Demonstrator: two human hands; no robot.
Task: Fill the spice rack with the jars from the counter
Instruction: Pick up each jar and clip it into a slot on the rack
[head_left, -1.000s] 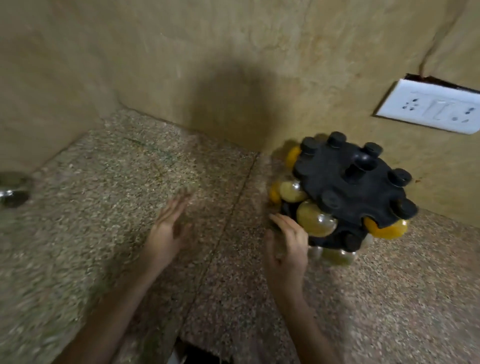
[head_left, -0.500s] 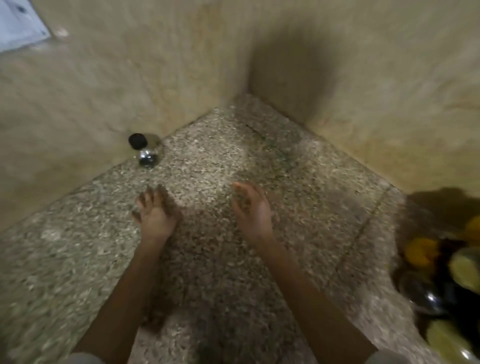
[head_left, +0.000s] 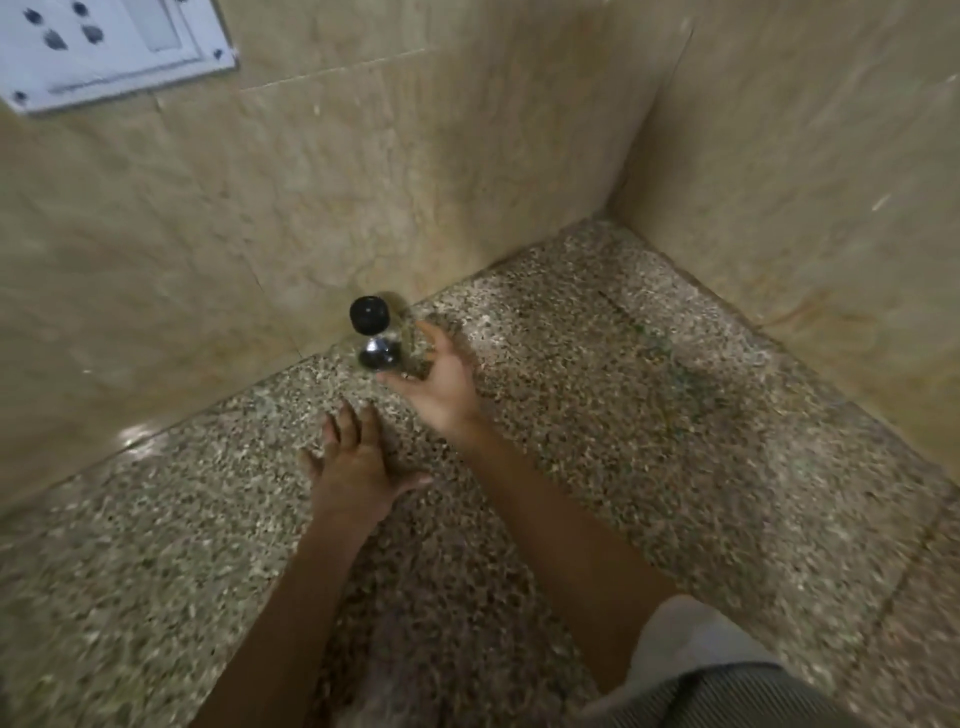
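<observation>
- The right hand (head_left: 441, 382) reaches forward over the counter with the palm turned toward the left and the fingers spread and curved. It is released and grips nothing.
- Its fingertips (head_left: 427, 328) sit just beside the jar, one above and one below its right side; motion blur hides whether skin touches glass.
- The left hand (head_left: 358, 460) lies lower in the view, nearer the body, palm down and fingers stretched flat just over the stone. It too is loose and holds nothing.
- The left thumb points to the right, toward the right forearm, which crosses just beside it.
- The jar (head_left: 376, 335) stands on the counter close to the left wall, near the foot of that wall. It is clear glass with a round black cap (head_left: 369, 314) and something dark at its bottom.
- It leans in the view with the wide lens, so I cannot tell if it is truly upright.
- The counter (head_left: 623, 415) is speckled stone, running into a corner at the upper right.
- The walls (head_left: 311, 182) are beige, marbled tile.
- A white socket plate (head_left: 104, 47) sits on the left wall, at the top left edge of the view.
- A pale sleeve (head_left: 685, 639) and striped cloth show at the bottom right.
</observation>
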